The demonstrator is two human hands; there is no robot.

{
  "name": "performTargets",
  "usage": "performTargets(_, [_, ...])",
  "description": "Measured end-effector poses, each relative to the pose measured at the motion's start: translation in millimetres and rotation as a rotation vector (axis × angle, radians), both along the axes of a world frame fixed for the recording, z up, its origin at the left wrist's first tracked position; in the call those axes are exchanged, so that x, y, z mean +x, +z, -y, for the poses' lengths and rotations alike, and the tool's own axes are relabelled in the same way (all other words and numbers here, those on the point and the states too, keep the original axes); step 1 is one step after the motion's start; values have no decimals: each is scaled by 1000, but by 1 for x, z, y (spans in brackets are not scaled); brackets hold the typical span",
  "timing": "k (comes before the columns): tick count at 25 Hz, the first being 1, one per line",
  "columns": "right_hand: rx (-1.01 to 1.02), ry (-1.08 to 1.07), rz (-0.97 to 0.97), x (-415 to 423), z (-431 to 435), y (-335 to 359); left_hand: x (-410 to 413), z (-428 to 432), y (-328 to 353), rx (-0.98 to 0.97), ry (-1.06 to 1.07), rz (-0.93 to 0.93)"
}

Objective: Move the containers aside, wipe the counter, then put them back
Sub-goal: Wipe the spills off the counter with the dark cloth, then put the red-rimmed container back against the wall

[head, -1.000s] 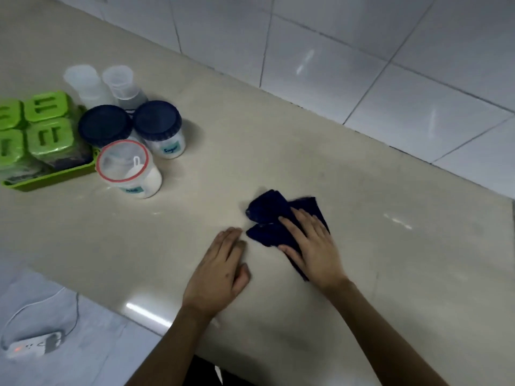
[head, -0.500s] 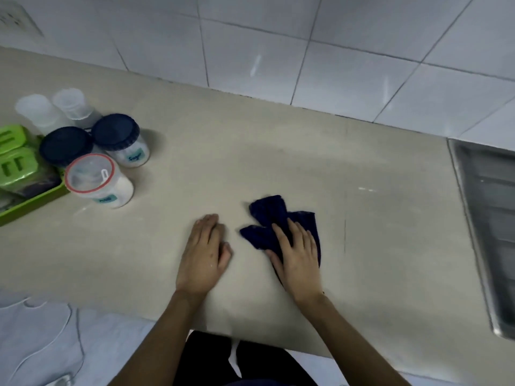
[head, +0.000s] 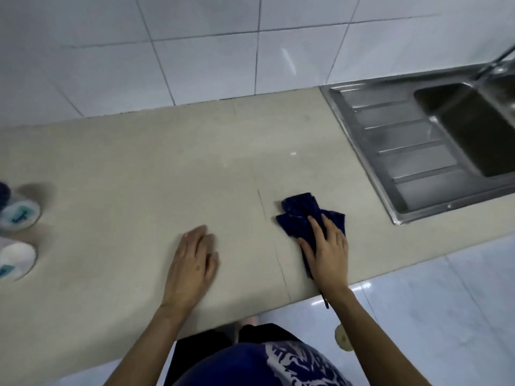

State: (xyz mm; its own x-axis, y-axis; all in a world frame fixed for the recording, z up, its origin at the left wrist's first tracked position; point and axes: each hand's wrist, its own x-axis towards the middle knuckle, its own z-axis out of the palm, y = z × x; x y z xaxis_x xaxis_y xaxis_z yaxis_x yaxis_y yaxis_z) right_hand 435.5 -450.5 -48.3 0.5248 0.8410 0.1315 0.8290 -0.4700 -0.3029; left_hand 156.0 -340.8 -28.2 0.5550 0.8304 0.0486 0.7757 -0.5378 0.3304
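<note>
Containers, two white jars (head: 17,215) with teal labels, stand at the far left edge of the beige desk (head: 125,168), cut off by the frame and well apart from both hands. Near the desk's front edge the right hand (head: 327,253) presses flat on a crumpled dark blue cloth (head: 302,214), fingers (head: 316,228) spread over it, not curled around it. The left hand (head: 192,263) lies palm down on bare desk, fingers together, holding nothing. A steel sink (head: 418,151) with ribbed drainboard sits to the right, below white wall tiles (head: 209,51).
</note>
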Motion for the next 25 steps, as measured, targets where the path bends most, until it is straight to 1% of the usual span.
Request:
performTargets(2, [6,-146,-22,20,9,1,-1,2,-3,-21,-6,-9])
performTargets(3, [5,-185,-18,23,9,1,-3,2,-5,-29,-11,-16])
performTargets(5, [4,-187,17,22,7,1,-8,4,-9,-36,-6,-17])
performTargets(7, [22,-109,93,16,3,1,-16,5,-9,-33,13,4])
performTargets(8, [50,-35,131,11,-1,0,-22,5,-9,-24,23,9])
performTargets(10, [101,223,162,-19,-21,-2,-43,3,-8,-6,83,20])
performTargets(13, [141,681,37,-93,-62,-4,-86,3,-10,8,245,48])
performTargets(15, [115,905,-44,-150,-91,-3,-127,2,-8,21,391,42])
performTargets(16, [99,949,-57,-162,-97,-1,-138,-2,-9,16,419,31])
performTargets(19, [37,1197,-102,-222,-131,4,-199,-9,-9,-10,665,19])
performTargets(21, [5,1315,-105,-258,-159,11,-227,-13,-12,2,768,40])
performTargets(23, [-14,1361,-129,-297,-186,20,-242,-18,-15,25,838,84])
performTargets(25, [-22,1304,-193,-338,-208,30,-247,-17,-17,32,883,153])
